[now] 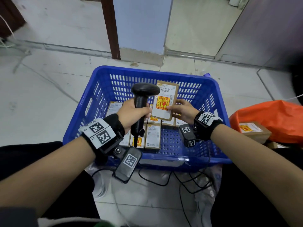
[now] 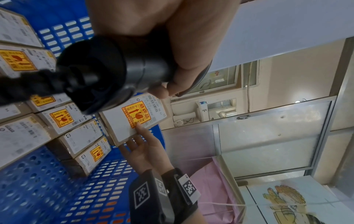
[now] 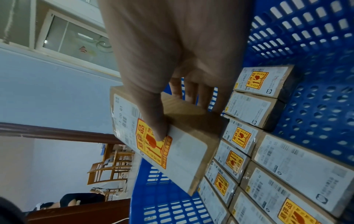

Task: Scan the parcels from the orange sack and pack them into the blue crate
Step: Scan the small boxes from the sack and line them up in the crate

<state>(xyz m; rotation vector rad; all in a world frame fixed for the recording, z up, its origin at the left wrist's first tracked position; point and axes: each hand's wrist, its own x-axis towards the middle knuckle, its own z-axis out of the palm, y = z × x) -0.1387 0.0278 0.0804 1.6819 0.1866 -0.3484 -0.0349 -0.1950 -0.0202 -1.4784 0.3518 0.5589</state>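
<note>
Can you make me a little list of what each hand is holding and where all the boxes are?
left hand: grips black scanner
right hand: holds raised parcel, thumb on its label
raised parcel: above blue crate, label facing up, yellow and red sticker
packed parcels: flat in rows on crate floor
orange sack: right of crate, one parcel at its opening

Scanner [image 1: 142, 102] in left hand [image 1: 131, 114], parcel [image 1: 164, 100] in right hand [image 1: 182, 110], above blue crate [image 1: 78, 115].

"易碎品" sticker on held parcel [image 1: 164, 102]
</note>
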